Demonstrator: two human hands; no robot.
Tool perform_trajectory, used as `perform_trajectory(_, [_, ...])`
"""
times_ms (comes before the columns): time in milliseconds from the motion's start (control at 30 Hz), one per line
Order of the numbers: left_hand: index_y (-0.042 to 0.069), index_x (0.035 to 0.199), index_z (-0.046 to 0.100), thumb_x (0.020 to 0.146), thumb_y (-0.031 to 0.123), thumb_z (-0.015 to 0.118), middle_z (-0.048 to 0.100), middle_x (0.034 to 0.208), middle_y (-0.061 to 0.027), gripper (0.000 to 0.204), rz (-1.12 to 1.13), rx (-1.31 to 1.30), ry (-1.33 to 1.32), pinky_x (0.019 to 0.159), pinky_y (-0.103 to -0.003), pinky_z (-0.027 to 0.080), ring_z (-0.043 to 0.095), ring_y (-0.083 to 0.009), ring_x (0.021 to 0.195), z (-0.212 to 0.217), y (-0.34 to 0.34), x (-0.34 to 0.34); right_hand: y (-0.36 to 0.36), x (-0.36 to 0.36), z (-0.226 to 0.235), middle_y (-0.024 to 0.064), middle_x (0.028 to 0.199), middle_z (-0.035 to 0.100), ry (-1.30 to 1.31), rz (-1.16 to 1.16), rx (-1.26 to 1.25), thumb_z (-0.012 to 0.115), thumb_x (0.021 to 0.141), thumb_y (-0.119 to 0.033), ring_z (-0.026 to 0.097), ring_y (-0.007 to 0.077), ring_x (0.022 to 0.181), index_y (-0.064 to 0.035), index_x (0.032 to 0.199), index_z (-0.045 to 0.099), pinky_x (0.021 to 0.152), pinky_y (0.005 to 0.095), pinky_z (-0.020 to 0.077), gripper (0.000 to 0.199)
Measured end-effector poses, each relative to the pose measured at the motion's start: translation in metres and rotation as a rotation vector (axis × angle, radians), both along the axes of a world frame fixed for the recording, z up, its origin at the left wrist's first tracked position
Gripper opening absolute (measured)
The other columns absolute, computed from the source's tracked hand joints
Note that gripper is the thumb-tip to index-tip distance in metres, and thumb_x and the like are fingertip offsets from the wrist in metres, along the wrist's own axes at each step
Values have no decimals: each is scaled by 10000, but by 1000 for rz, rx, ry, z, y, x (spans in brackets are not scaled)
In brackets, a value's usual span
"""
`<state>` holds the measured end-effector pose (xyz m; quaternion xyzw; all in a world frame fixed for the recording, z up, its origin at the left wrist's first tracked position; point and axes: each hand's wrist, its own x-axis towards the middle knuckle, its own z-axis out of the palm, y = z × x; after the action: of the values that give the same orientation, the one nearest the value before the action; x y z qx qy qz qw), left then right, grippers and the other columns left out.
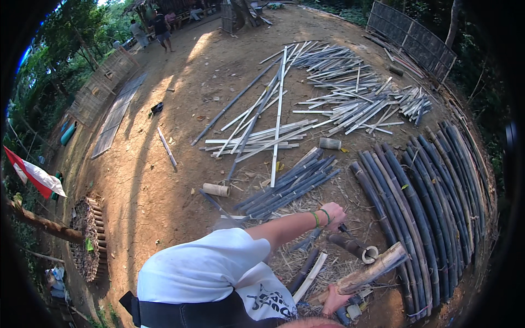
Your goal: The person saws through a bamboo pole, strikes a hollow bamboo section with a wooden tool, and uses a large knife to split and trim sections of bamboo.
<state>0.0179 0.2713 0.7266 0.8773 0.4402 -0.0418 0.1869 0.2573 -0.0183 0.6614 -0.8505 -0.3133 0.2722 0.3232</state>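
Observation:
My left hand [332,215], with green bands at the wrist, is stretched out to the right in a closed fist. A dark-handled tool [343,227] sticks out of it; its far end is hard to make out. Just below that fist lies a short dark bamboo piece [350,246], its pale hollow end facing right. My right hand [334,300] grips the near lower end of a thick, pale brown log [374,269] that slants up to the right. Part of this hand is hidden by the log. A split bamboo strip [310,277] lies to its left.
Long dark bamboo poles [432,197] lie side by side at right. Dark split bamboo [290,188] is piled ahead, with scattered pale strips [350,104] beyond. Short cut bamboo sections [216,189] lie about. People [160,30] are far off at upper left.

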Motion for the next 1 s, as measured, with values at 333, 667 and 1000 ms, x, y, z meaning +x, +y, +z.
perform_trajectory(333, [126, 883, 792, 746, 456, 755, 757, 857, -136, 359, -9, -78, 68, 760, -457, 594, 736, -346, 849, -11, 4, 8, -5, 3, 0, 284, 1482, 464, 64, 32, 69, 892, 665, -111, 497, 420, 1343, 47, 1536, 267, 1150, 467, 371, 1084])
perform_trajectory(667, [128, 871, 793, 700, 421, 748, 759, 877, -131, 342, 13, -85, 74, 806, -429, 601, 740, -336, 875, 9, 12, 12, 10, -5, 29, 266, 1434, 516, 73, -7, 11, 861, 670, -95, 539, 379, 1296, 65, 1491, 315, 1126, 415, 382, 999])
perform_trajectory(1000, [148, 897, 793, 685, 406, 773, 760, 883, -125, 334, 3, -67, 66, 809, -442, 600, 737, -344, 881, 2, 18, 14, 7, 6, 5, 276, 1417, 526, -4, 38, 68, 872, 692, -113, 553, 394, 1277, 70, 1477, 328, 1107, 430, 396, 972])
